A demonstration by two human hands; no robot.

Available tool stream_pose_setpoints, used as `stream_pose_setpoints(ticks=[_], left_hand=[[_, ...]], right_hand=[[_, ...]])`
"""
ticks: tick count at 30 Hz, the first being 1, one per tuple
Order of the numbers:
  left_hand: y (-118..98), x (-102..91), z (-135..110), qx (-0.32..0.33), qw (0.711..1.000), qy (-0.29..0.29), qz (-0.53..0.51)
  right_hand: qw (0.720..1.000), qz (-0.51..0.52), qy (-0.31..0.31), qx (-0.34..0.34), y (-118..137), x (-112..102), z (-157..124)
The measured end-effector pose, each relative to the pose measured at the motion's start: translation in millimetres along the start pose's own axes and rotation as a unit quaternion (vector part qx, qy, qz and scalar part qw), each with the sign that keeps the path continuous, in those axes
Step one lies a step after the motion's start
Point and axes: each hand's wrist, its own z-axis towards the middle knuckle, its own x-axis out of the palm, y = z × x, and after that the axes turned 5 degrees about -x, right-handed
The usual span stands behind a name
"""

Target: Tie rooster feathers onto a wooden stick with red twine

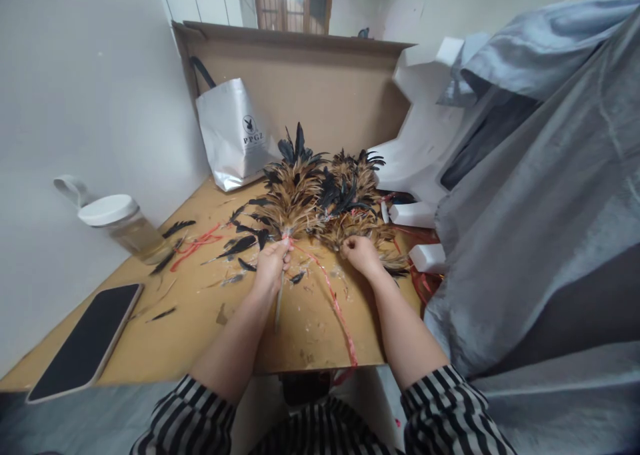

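Observation:
My left hand (pixel 271 266) is closed around the thin stick of a feather duster (pixel 295 195), just below its brown and black feathers. From this grip a red plastic ribbon (pixel 330 288) runs down over the table's front edge. My right hand (pixel 361 254) is at the near side of a pile of brown and black feathers (pixel 350 202), its fingers curled in a pinch. Whatever lies between those fingertips is too small to make out. Loose dark feathers (pixel 243 245) are scattered left of my left hand.
A phone (pixel 87 342) and a lidded jar (pixel 133 232) of yellowish liquid are at the left. Behind stand a silver bag (pixel 233 135) and a cardboard panel (pixel 310 82). White foam pieces (pixel 415 215) and grey cloth (pixel 540 208) border the right side. Red strips (pixel 197 242) lie near the jar.

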Motion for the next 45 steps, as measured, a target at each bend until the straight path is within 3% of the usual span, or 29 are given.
stream_pose_setpoints(ticks=[2,4,6,9,13,17,21,25,30,34,37,41,45], left_hand=[[-0.2,0.8,-0.7,0.003,1.000,-0.003,0.000],[-0.2,1.4,-1.4,0.004,1.000,-0.005,0.002],[0.4,1.6,-1.6,0.005,1.000,-0.008,0.005],[2.1,1.2,-1.3,0.011,1.000,-0.009,0.009],[4.1,0.8,-0.8,0.015,1.000,-0.007,0.000],[4.7,2.0,-2.0,0.020,1.000,-0.006,0.003],[5.2,2.6,-1.6,0.020,1.000,-0.007,-0.005],[5.8,2.3,0.0,0.021,1.000,-0.005,-0.010],[6.3,4.3,-2.8,0.027,1.000,0.000,0.001],[8.5,5.3,-4.2,0.048,0.998,-0.045,0.024],[10.3,5.5,-3.2,0.046,0.996,-0.069,0.041],[14.4,5.2,-0.3,0.042,0.995,-0.067,0.053],[19.6,3.6,2.0,0.042,0.994,-0.064,0.076]], right_hand=[[0.979,0.203,0.012,0.018,-0.6,-1.3,0.3],[0.917,0.395,0.040,0.047,3.1,-3.1,-1.2],[0.847,0.523,0.071,0.069,9.6,-4.7,-3.7],[0.783,0.610,0.098,0.071,21.6,-4.4,-7.4],[0.751,0.648,0.109,0.066,42.3,2.8,-9.7],[0.766,0.635,0.095,0.027,70.3,13.0,-10.7],[0.816,0.575,0.040,-0.042,89.6,28.7,-11.0],[0.873,0.477,-0.063,-0.084,91.3,49.9,-12.9],[0.903,0.399,-0.093,-0.126,91.2,64.9,-22.3],[0.924,0.335,-0.110,-0.148,93.6,69.3,-25.8],[0.913,0.384,-0.086,-0.107,95.0,71.4,-23.2],[0.868,0.495,-0.008,-0.045,97.6,68.0,-18.8],[0.845,0.528,0.069,-0.040,97.2,59.3,-18.3]])
